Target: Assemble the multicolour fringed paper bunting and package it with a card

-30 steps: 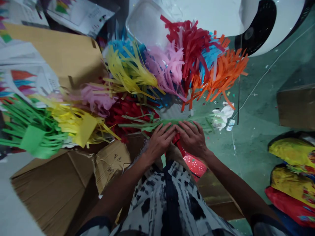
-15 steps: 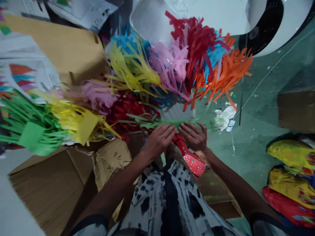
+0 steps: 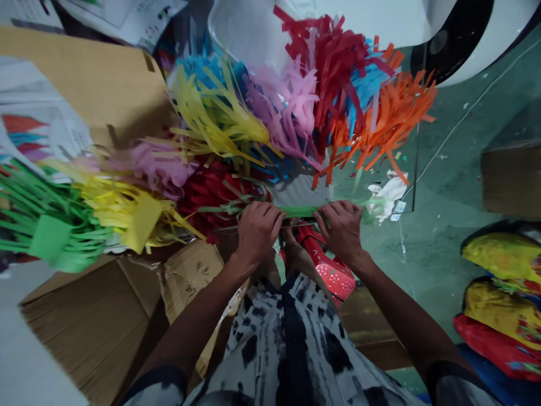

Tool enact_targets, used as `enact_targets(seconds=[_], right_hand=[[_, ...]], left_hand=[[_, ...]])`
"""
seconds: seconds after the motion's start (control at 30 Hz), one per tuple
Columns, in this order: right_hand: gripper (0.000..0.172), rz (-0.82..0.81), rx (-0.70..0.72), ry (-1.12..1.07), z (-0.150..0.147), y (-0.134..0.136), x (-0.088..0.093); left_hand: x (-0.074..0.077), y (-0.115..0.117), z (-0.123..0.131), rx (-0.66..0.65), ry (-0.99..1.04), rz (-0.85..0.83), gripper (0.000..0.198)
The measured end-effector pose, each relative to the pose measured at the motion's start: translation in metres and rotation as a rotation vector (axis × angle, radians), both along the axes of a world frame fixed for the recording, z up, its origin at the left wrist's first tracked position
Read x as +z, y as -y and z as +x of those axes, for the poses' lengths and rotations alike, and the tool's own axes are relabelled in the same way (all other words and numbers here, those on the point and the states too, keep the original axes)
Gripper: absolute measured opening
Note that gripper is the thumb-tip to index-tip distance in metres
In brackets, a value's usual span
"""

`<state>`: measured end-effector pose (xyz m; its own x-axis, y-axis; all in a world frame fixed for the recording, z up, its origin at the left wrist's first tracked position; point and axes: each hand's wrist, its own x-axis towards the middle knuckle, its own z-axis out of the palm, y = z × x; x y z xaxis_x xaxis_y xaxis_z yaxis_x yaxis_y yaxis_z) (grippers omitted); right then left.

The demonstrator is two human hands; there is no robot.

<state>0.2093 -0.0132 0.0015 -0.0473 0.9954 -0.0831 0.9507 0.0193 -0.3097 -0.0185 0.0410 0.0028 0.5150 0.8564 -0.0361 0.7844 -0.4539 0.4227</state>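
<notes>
My left hand (image 3: 256, 230) and my right hand (image 3: 342, 228) are both closed on a green paper fringe strip (image 3: 298, 212) stretched level between them. Its loose green strands trail out left and right past my fists. Just below the strip, between my wrists, sits a red perforated plastic object (image 3: 333, 269). Behind my hands hang bunches of cut paper fringe: yellow (image 3: 215, 121), pink (image 3: 291, 113), red (image 3: 333, 67), orange (image 3: 384, 124) and dark red (image 3: 215, 189).
Green fringe (image 3: 46, 220) and yellow fringe (image 3: 127, 208) lie at the left over flattened cardboard boxes (image 3: 93, 316). A white tray (image 3: 249, 34) stands at the back. Colourful bags (image 3: 502, 293) sit on the green floor at the right, near crumpled white paper (image 3: 386, 194).
My hands have slid apart along the green strip and curled from flat fingers into closed grips. The strip is now pulled straight between them.
</notes>
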Motion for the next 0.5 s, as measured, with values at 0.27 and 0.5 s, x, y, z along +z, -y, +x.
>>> enact_targets(seconds=[0.27, 0.5], right_hand=[[0.021, -0.047, -0.064, 0.067, -0.009, -0.004, 0.001], [0.025, -0.063, -0.055, 0.148, -0.012, -0.008, 0.001]], left_hand=[[0.002, -0.003, 0.006, 0.026, -0.121, 0.019, 0.019], [-0.002, 0.007, 0.015, -0.071, -0.072, 0.077, 0.028]])
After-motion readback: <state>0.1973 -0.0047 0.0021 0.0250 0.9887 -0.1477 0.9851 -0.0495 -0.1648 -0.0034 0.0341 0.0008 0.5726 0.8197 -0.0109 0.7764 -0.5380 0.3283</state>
